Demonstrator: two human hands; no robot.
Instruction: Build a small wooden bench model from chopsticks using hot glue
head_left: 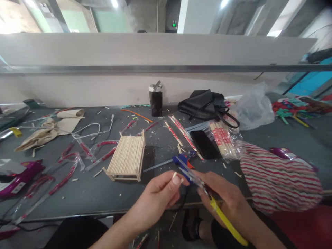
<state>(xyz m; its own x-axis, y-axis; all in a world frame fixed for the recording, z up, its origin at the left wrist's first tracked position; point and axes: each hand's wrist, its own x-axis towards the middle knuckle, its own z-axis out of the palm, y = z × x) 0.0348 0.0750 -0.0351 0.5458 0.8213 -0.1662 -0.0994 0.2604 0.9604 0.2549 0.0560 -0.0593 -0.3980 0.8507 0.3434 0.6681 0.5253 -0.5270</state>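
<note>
My left hand [163, 190] is closed, pinching a short pale wooden stick piece [174, 175] between thumb and finger; its other end peeks out beside the thumb. My right hand [224, 192] grips yellow-handled cutters [220, 214], whose metal jaws are slightly blurred and point up and left, close to the stick piece but apart from it. Just beyond both hands lies a blue glue gun [181, 162] with an orange trigger. To the left stands a small bed-shaped frame [128, 152] built of pale sticks, with posts at its corners.
A black phone [204, 144] and bagged chopsticks [223, 140] lie on the right, near a striped cloth [280, 178]. Farther back are a black bag [202, 103] and a cup [155, 88]. Red-and-clear wrappers [71, 164], a white cable [100, 131] and stick scraps litter the grey table [85, 197].
</note>
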